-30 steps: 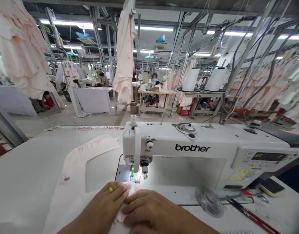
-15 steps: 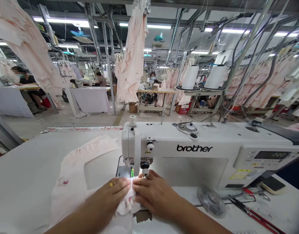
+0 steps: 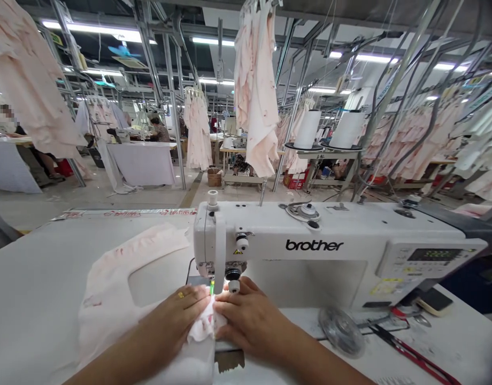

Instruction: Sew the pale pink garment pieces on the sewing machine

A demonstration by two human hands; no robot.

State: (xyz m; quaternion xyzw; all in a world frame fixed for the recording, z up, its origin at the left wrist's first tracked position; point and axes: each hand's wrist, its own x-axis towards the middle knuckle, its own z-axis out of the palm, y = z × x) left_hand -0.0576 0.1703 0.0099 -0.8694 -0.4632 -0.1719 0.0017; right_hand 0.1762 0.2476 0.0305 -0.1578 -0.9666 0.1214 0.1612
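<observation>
Left hand [image 3: 177,315]: flat, fingers together, pressing pink fabric [image 3: 109,289] at lower centre of frame.
Right hand [image 3: 250,315]: flat, fingertips pinning the bunched edge beside the presser foot [image 3: 212,289].
Fabric axis: from needle toward lower left, curved cutout facing up.
Sewing machine [image 3: 314,246]: arm spans right.

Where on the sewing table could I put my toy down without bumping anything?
Bare table lies left of the pink cloth. It is crowded where the left hand and right hand press cloth under the sewing machine, and by the scissors at right.
</observation>
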